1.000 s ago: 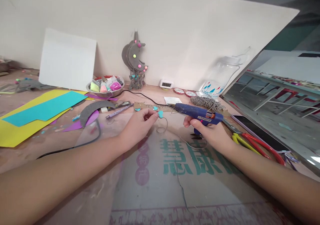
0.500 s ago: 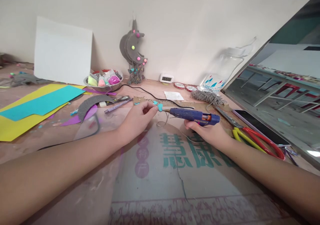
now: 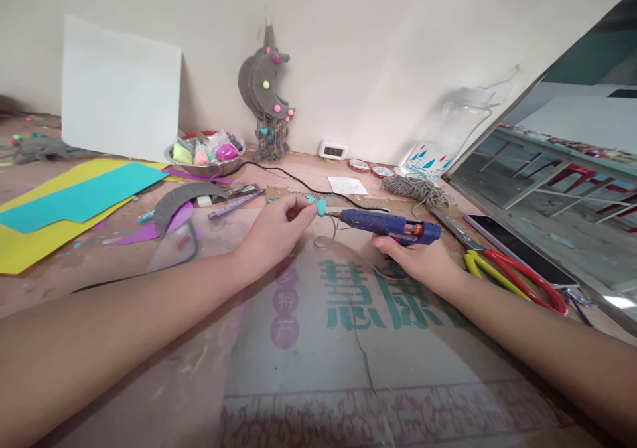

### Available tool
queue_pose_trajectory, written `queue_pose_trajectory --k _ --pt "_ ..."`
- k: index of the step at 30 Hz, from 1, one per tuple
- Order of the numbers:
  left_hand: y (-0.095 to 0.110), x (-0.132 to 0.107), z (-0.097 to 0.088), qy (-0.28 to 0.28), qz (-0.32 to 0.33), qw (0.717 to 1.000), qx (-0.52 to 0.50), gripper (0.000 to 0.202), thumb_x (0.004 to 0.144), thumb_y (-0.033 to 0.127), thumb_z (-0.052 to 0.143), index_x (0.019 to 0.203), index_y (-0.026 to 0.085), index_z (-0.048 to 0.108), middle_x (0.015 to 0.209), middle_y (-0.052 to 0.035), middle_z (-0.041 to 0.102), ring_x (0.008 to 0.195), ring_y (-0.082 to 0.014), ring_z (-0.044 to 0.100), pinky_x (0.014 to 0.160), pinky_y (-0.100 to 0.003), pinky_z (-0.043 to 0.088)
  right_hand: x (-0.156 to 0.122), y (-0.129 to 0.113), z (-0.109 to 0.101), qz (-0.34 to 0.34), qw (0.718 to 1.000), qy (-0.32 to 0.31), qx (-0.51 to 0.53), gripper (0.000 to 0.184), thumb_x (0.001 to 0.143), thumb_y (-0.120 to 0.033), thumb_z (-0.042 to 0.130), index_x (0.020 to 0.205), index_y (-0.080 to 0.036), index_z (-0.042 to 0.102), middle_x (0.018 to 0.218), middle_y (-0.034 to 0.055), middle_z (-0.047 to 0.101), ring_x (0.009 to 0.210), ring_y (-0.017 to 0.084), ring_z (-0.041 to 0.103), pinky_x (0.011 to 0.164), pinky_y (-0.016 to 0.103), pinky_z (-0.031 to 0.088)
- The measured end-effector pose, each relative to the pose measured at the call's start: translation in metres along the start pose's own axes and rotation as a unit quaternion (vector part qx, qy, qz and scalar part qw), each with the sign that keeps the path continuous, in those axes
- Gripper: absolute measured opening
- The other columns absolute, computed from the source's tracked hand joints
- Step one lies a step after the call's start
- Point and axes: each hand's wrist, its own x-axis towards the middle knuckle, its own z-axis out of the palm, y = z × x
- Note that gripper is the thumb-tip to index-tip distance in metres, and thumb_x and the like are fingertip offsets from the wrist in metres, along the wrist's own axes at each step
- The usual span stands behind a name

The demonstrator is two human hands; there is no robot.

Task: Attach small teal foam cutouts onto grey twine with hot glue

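Note:
Between the thumb and fingers of my left hand [image 3: 279, 229] is a small turquoise heart cutout [image 3: 321, 207]. My right hand [image 3: 423, 255] grips a dark blue glue gun [image 3: 388, 225], its nozzle pointing left and right at the heart's edge; I cannot tell if they touch. Another turquoise cutout [image 3: 310, 199] shows just behind my left fingertips. A thin grey string [image 3: 326, 241] loops below the nozzle and trails under my right hand. Both hands are above a printed board [image 3: 318, 362] with large green characters, partly covered by clear plastic.
Red-and-yellow scissors [image 3: 522, 279] and a phone [image 3: 520, 249] lie at right, near grey yarn [image 3: 418, 192] and a glass jug [image 3: 442, 136]. Left are coloured sheets [image 3: 84, 199], a grey crescent [image 3: 174, 202] and a clay bowl [image 3: 206, 159]. A moon ornament [image 3: 266, 89] hangs behind a black cord [image 3: 308, 186].
The view has shifted slightly. The heart in my left hand looks turned a little, and the glue gun's nozzle stays beside it. Both hands keep their hold.

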Motion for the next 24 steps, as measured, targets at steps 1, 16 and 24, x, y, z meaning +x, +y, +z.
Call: queue_pose_trajectory --k 1,16,24 --pt "0.0002 -0.0002 -0.0001 -0.001 0.003 1.0 -0.002 0.022 0.084 0.036 0.049 0.076 0.017 0.056 0.069 0.0011 0.054 0.064 -0.0121 0.047 0.06 -0.024 0.036 0.0005 0.0 0.0001 -0.002 1.0 0.003 0.001 0.023 0.069 -0.045 0.064 0.064 -0.024 0.057 0.065 0.0016 0.066 0.07 0.023 0.066 0.067 0.034 0.055" --pt "0.0043 -0.0021 -0.0009 0.0 -0.016 1.0 0.002 0.022 0.084 0.036 0.049 0.076 0.017 0.056 0.068 0.0013 0.052 0.063 -0.0118 0.046 0.059 -0.024 0.036 0.0015 -0.0028 0.0018 -0.013 1.0 0.004 0.001 0.023 0.07 -0.045 0.063 0.068 -0.023 0.056 0.068 0.0015 0.067 0.067 0.022 0.065 0.063 0.035 0.055" --pt "0.0014 -0.001 -0.0005 0.005 -0.008 1.0 -0.005 0.022 0.083 0.037 0.049 0.074 0.017 0.055 0.066 0.0018 0.052 0.061 -0.0115 0.045 0.059 -0.024 0.036 0.0 0.0032 0.0018 -0.013 1.0 0.001 0.002 0.021 0.069 -0.046 0.066 0.071 -0.025 0.06 0.069 0.0013 0.069 0.069 0.024 0.066 0.064 0.035 0.054"
